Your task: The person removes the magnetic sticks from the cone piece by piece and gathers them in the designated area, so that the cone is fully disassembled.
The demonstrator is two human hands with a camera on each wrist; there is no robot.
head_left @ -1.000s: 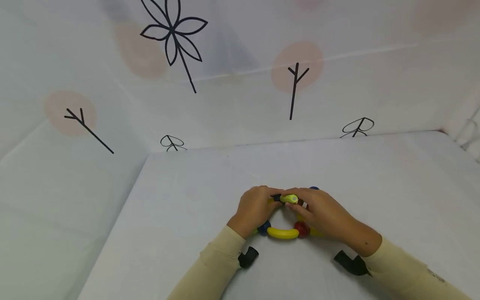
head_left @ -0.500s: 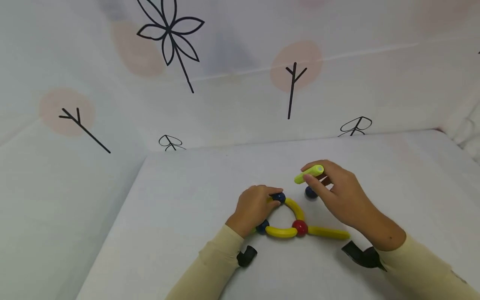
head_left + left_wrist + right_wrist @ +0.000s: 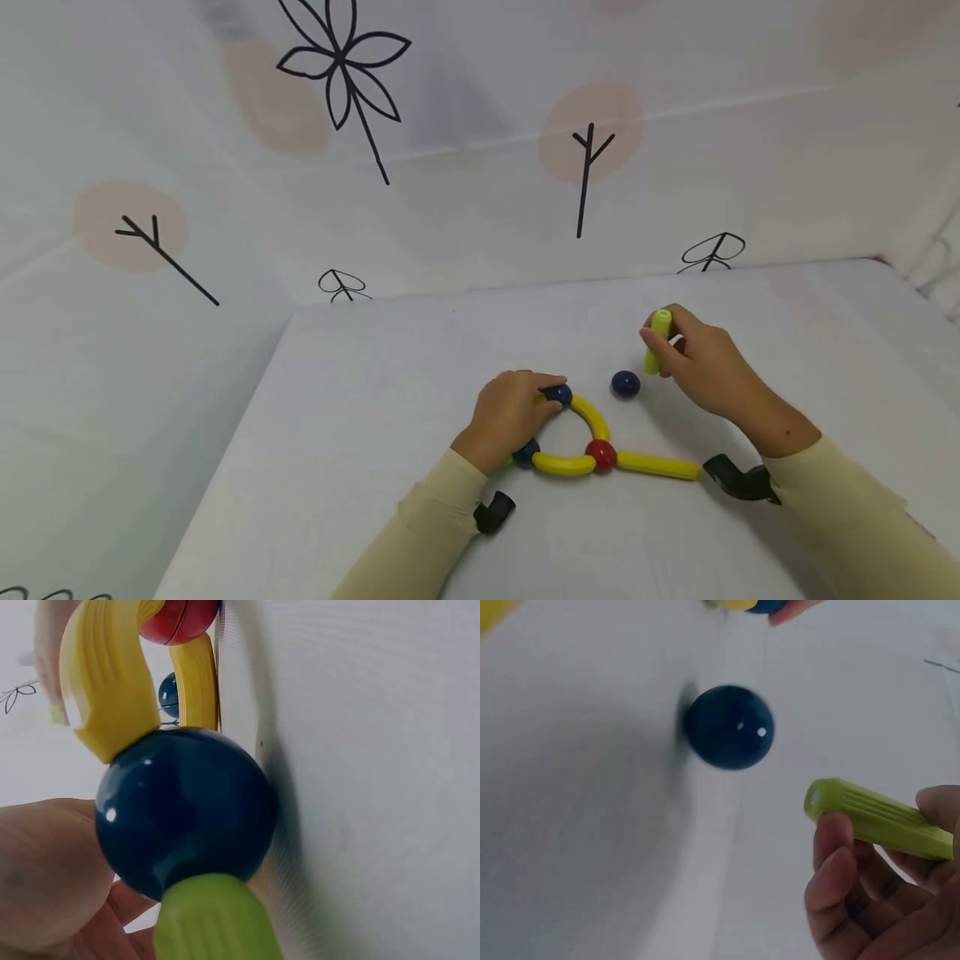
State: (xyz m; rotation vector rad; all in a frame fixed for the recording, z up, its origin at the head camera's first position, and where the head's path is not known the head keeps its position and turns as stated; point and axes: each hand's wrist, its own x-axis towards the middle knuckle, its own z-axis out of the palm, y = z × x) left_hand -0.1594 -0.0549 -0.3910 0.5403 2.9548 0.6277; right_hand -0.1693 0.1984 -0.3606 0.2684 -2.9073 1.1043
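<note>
My left hand (image 3: 506,421) pinches a blue ball (image 3: 559,394) at the far side of a small loop of toy building pieces. Curved yellow rods (image 3: 592,418) run from it to a red ball (image 3: 601,456) and on to a nearer blue ball (image 3: 184,810). A lime-green rod (image 3: 216,922) meets that nearer ball, partly hidden by the left hand in the head view. Raised at the right, my right hand (image 3: 701,362) holds another lime-green rod (image 3: 657,341) nearly upright between thumb and fingers. Just left of its lower end, a loose blue ball (image 3: 626,384) sits on the table.
A straight yellow rod (image 3: 660,466) sticks out rightward from the red ball. Black wrist mounts (image 3: 495,512) hang under both sleeves. The white table (image 3: 390,375) ends at a fabric backdrop (image 3: 480,208) with printed plants.
My right hand has lifted its lime-green rod off the loop, moved right past the loose blue ball and turned the rod toward upright. My left hand keeps its place on the loop.
</note>
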